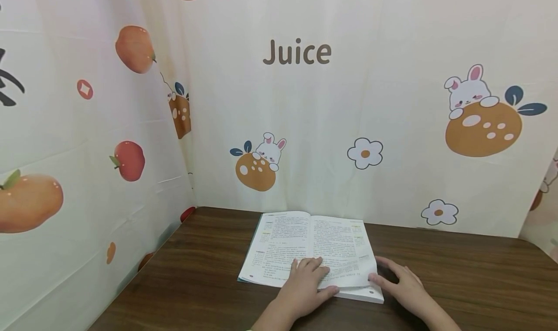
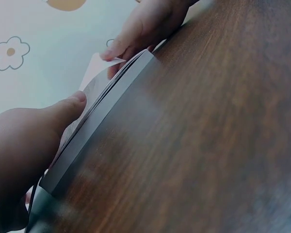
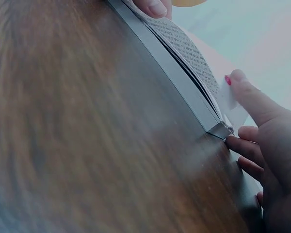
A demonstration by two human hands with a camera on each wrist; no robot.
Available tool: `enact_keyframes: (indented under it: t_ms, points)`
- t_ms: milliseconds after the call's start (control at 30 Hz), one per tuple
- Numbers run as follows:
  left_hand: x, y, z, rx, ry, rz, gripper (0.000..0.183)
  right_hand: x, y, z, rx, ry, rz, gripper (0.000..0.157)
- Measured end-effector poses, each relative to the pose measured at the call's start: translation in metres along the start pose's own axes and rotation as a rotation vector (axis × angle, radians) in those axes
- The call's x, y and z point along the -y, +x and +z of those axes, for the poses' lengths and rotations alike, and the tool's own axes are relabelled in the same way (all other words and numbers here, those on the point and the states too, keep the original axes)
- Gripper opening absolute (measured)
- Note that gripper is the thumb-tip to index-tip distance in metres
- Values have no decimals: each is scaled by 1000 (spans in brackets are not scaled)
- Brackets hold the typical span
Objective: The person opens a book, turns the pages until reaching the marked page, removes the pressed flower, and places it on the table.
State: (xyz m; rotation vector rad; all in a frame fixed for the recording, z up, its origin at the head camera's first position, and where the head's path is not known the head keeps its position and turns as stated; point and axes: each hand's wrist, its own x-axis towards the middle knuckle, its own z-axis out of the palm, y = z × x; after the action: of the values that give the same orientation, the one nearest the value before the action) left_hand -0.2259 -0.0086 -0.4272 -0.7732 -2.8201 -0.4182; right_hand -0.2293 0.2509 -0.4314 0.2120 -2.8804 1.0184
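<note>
The print on the book [image 1: 333,231] is too small to be read, and the left hand [image 1: 307,278] hides a part of it. The bottom edge of the head view cuts both forearms [image 1: 273,316] and the surface [image 1: 196,273], which is blurred in both wrist views. The left edge cuts one orange fruit print [image 1: 32,202].

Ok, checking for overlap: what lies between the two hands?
In the head view, the lower part of the open book's right page lies between left hand and right hand.
</note>
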Motion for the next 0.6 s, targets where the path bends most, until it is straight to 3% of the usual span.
enact_keyframes:
  t_ms: [233, 367, 500, 600]
  points:
    - [2, 1, 2, -52, -17, 10, 55, 1, -1, 0, -18, 74, 6, 58]
    - [2, 2, 2, -106, 7, 22, 45, 2, -3, 0, -49, 121, -18, 55]
    - [2, 1, 2, -163, 18, 45, 25, 2, -4, 0, -71, 110, -28, 55]
    - [2, 1, 2, -182, 8, 55, 24, 1, -3, 1, -78, 72, -37, 52]
